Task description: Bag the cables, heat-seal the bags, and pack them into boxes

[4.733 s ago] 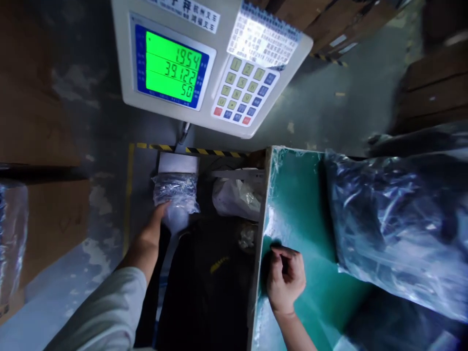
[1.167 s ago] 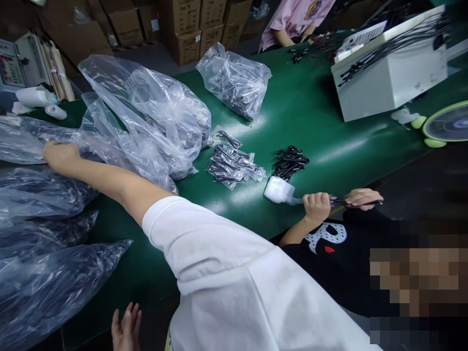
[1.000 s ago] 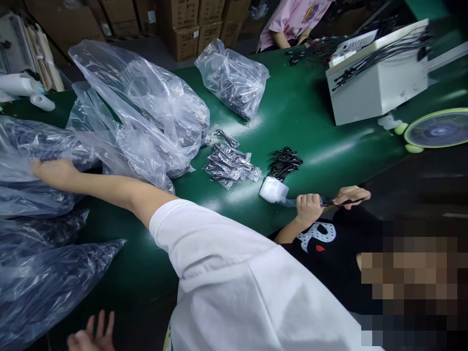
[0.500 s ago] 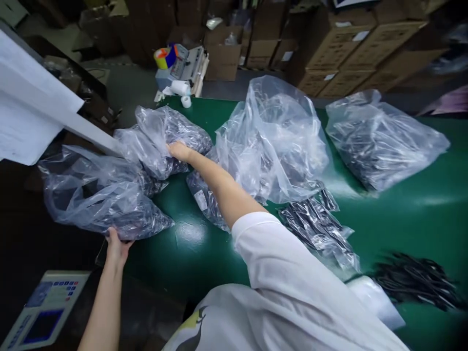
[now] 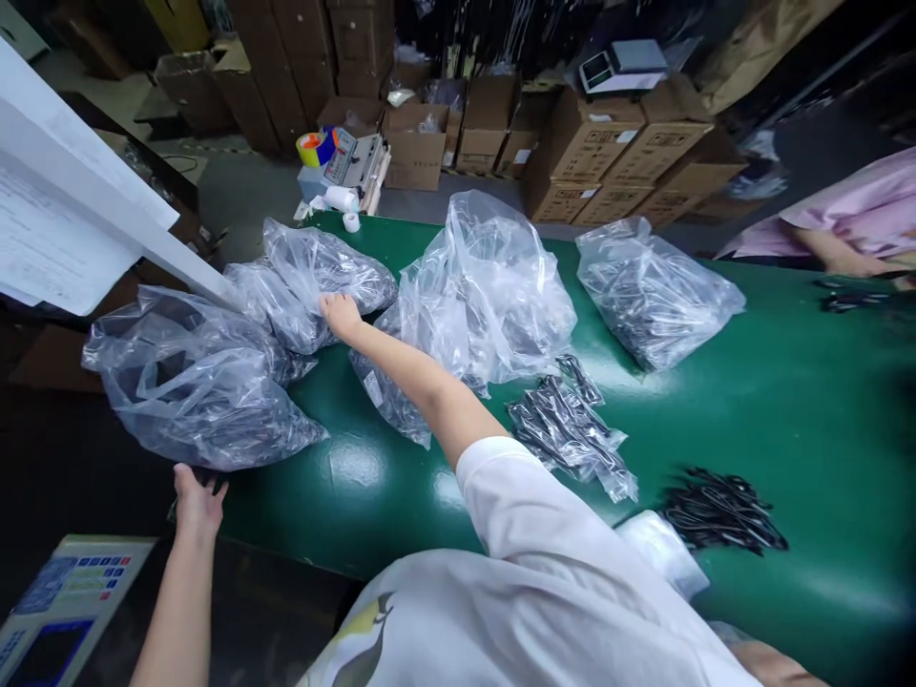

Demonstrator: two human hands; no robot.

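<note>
My right hand [image 5: 340,317] reaches across the green table and has its fingers curled on a clear plastic bag [image 5: 293,301] of dark items at the left back. Just below a bigger clear plastic bag [image 5: 215,405] at the table's left end is my left hand [image 5: 198,501], its fingers spread and holding nothing. That bag bulges with dark contents that I cannot make out. Under my right forearm lies a labelled bag [image 5: 393,396], beside a large, puffed-up clear bag [image 5: 493,296] in the middle.
Bagged black cables [image 5: 569,429], loose black cables [image 5: 722,510] and a stack of clear bags [image 5: 662,549] lie on the green table [image 5: 808,410]. Another full bag [image 5: 655,296] stands farther right. A keypad device [image 5: 72,601] is at lower left. A co-worker's arm [image 5: 837,250] shows at right.
My left hand has come away from the big bag's lower edge, moving left and down, with fingers spread. My right hand stays on its bag. The view has shifted toward the right.
</note>
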